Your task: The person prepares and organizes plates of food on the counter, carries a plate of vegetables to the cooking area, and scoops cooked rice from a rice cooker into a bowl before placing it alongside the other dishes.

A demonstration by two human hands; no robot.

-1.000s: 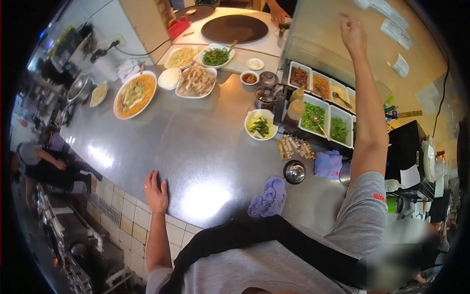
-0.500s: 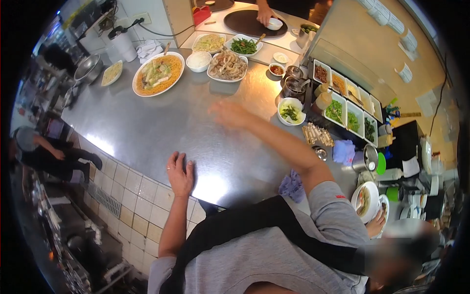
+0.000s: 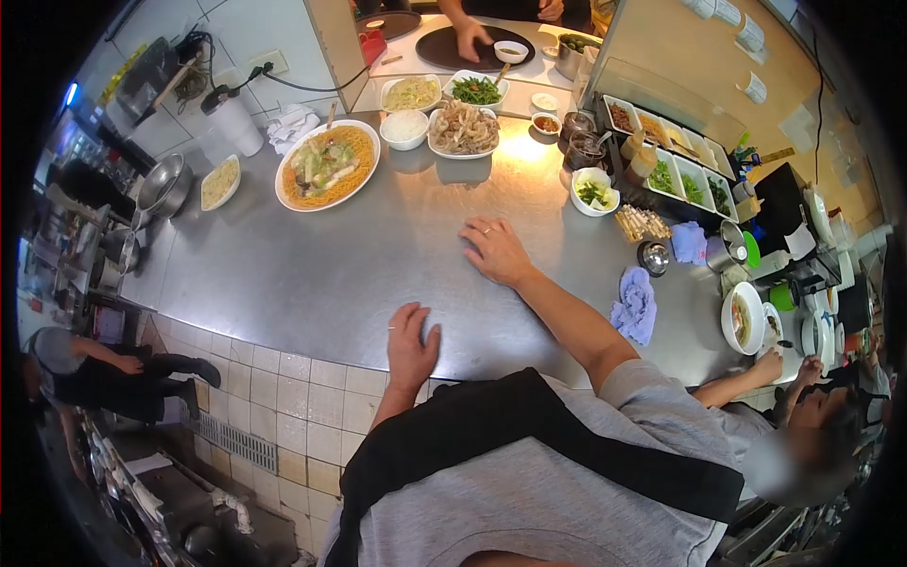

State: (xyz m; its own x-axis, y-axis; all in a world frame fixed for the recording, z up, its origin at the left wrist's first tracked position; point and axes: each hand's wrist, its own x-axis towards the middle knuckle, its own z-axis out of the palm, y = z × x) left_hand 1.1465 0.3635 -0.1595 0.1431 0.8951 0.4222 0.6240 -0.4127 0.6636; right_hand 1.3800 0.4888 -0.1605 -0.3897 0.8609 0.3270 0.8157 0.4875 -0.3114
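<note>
My left hand (image 3: 413, 348) lies palm down on the near edge of the steel counter (image 3: 312, 274), fingers stretched out. Farther in, my right hand (image 3: 497, 249) rests flat on the same metal, its fingers spread and a ring on one of them. Neither holds anything. Beyond them stand a bowl of white rice (image 3: 405, 128), a dish of sliced meat (image 3: 463, 128) and an oval plate of noodles (image 3: 328, 168) topped with a pale green mixture. To the right of my right hand are a bowl of greens (image 3: 594, 193) and a crumpled purple cloth (image 3: 634, 304).
Across the pass, another person's hand (image 3: 470, 40) hovers over a dark tray (image 3: 452, 47) by a small white bowl (image 3: 511, 52). Garnish containers (image 3: 693, 186) line the right. A co-worker (image 3: 803, 425) is at my right; someone sits (image 3: 104, 373) at left.
My right hand, blurred in motion before, now rests on the counter. My view has shifted, and the person across has let go of the small white bowl.
</note>
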